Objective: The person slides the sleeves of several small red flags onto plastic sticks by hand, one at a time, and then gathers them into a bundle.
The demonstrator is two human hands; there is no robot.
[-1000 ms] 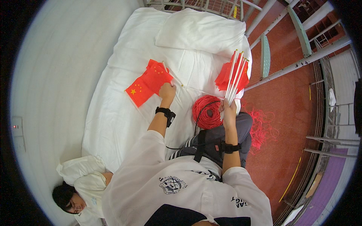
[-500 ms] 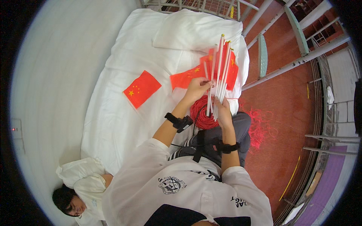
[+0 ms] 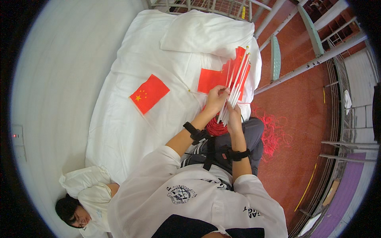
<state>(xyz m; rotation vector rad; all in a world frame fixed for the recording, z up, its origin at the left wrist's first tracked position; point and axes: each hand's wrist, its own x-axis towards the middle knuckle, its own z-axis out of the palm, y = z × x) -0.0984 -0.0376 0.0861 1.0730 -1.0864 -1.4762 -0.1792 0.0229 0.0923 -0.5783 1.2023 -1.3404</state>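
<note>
My right hand (image 3: pixel 235 119) grips the lower ends of a bundle of small red hand flags (image 3: pixel 243 71), their white sticks slanting up with gold tips. Against the left side of those sticks, my left hand (image 3: pixel 217 99) has its fingers pinched on one white flag stick. Red cloth spreads behind the sticks, with one piece reaching left over the bed. Farther left, a single red flag with yellow stars (image 3: pixel 149 93) lies flat on the white bedding. A coil of red cord (image 3: pixel 216 127) is partly hidden below my hands.
I sit on a bed with white bedding (image 3: pixel 119 119) and a white pillow (image 3: pixel 206 33). Metal bed rails (image 3: pixel 313 65) stand at the right. A loose red tangle of strands (image 3: pixel 274 133) lies over the reddish floor. Another person (image 3: pixel 93 202) is at the lower left.
Both hands and the flag bundle have shifted slightly; the sticks lean farther right and their tips are lower. The cloth on the left has drawn in, and my left forearm covers more of the cord.
</note>
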